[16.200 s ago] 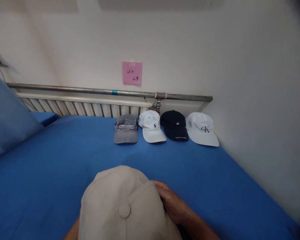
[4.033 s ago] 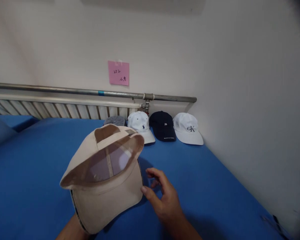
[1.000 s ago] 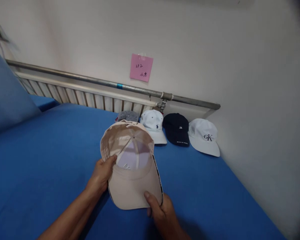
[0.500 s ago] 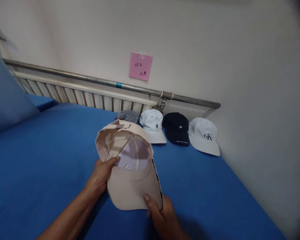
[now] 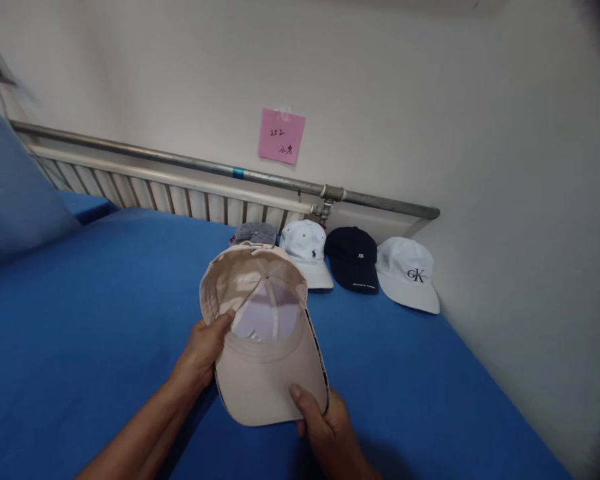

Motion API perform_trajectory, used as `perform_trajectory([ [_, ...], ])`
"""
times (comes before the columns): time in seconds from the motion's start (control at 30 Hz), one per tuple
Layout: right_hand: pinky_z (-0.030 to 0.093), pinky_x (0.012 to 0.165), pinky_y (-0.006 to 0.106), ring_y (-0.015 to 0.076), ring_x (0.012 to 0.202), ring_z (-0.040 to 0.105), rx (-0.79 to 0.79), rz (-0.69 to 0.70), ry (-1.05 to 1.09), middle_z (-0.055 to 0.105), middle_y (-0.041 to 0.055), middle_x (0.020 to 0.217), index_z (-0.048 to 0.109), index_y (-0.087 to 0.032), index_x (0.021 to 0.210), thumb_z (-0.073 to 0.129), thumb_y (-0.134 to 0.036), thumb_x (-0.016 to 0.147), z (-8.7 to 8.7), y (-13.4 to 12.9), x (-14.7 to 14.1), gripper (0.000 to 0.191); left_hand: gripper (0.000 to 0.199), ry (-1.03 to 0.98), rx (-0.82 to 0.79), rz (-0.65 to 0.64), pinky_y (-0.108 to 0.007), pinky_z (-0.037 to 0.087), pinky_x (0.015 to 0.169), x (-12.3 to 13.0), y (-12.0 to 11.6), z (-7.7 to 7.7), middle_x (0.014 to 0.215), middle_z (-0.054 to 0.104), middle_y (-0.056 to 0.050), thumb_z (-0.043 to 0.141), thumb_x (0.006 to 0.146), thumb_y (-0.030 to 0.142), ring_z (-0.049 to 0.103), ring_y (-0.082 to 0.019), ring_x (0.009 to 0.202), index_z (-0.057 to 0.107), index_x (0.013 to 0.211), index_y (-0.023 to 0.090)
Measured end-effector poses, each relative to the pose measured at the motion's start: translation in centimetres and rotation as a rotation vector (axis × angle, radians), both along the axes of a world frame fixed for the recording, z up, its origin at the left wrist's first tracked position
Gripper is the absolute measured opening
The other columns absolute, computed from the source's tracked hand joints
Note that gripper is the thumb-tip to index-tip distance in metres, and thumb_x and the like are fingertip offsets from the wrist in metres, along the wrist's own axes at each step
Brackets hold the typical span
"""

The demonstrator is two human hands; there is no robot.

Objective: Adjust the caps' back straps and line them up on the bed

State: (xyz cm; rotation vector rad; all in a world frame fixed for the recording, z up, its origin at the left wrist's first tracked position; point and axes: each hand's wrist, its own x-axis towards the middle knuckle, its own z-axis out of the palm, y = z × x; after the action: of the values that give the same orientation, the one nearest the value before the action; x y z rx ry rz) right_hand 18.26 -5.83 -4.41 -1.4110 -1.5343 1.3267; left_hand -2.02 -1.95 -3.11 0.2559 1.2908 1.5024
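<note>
A pale pink baseball cap (image 5: 265,387) is held up in front of me, its hollow inside facing me and its brim pointing down toward me. My left hand (image 5: 205,350) grips the cap's left side, thumb inside the rim and fingers hidden behind. At the brim's lower right corner, my right hand (image 5: 327,427) is closed on the edge with the thumb on top. Behind stand a grey cap (image 5: 254,233), partly covered by the pink one, a white cap (image 5: 303,241) with a small dark emblem, a black cap (image 5: 351,257) and a white CK cap (image 5: 407,270).
The caps rest in a row on a blue-covered surface (image 5: 105,320) against the wall. A white radiator (image 5: 170,193) and a metal pipe (image 5: 180,160) run along the wall. Above the pipe hangs a pink note (image 5: 281,137). Light blue fabric (image 5: 15,187) is at the left.
The pink cap has tilted slightly, so more of its inside faces me and its back strap shows less. Its brim sits a little lower and to the right. Both hands keep their hold.
</note>
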Motion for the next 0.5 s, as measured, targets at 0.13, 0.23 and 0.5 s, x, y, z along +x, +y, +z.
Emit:
perform_trajectory([
  [0.13,0.041,0.052,0.028,0.0153,0.046,0.046,-0.004,-0.012,0.024,0.045,-0.0022,0.045,0.051,-0.021,0.06,0.052,-0.053,0.082,-0.1,0.1,0.0,0.039,0.012,0.012,-0.011,-0.01,-0.03,0.053,0.05,-0.1,-0.1,-0.2,0.066,0.073,-0.013,0.07,0.073,0.019,0.066,-0.023,0.051,0.071,0.078,0.008],
  [0.23,0.041,0.052,0.028,0.0153,0.046,0.045,0.01,-0.003,0.036,0.043,-0.0028,0.045,0.054,-0.021,0.061,0.053,-0.051,0.082,-0.1,0.1,0.0,0.037,0.011,0.016,-0.012,0.002,-0.03,0.053,0.049,0.0,0.0,-0.1,0.067,0.074,-0.012,0.07,0.075,0.018,0.067,-0.022,0.051,0.071,0.08,0.008],
  [0.5,0.045,0.061,0.025,0.0155,0.065,0.059,-0.156,0.221,0.235,0.066,0.0003,0.074,0.065,-0.02,0.093,0.07,-0.031,0.066,1.3,0.1,0.2,0.03,0.006,-0.062,-0.024,0.026,-0.031,0.054,0.05,0.1,0.0,0.5,0.063,0.072,-0.009,0.063,0.082,0.012,0.065,-0.021,0.047,0.068,0.08,0.009],
])
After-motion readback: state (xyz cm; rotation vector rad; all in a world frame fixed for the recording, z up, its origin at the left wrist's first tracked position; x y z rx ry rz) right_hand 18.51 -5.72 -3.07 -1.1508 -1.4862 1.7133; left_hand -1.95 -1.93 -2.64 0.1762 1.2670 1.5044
